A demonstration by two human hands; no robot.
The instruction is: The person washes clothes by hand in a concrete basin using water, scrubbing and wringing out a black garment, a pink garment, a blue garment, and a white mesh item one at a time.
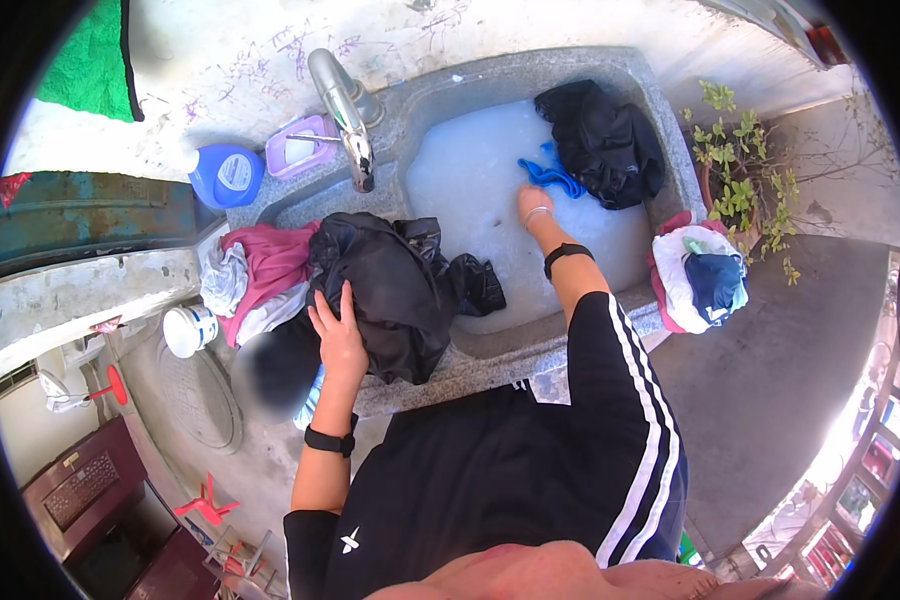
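Stone sink (530,68): cloudy water (460,170), blue cloth (558,180), right hand (535,204).

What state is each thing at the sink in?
Left hand: fingers spread
Right hand: partly underwater
Water: cloudy
Left black garment: bunched
Right black garment: heaped
Blue cloth: crumpled, in water
Left clothes pile: crumpled
Right clothes pile: crumpled
Faucet: no stream showing
Blue bottle: open or shut unclear
Purple dish: uncovered

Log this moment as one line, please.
left hand: on black fabric | right hand: in cloudy water | blue cloth: near right hand
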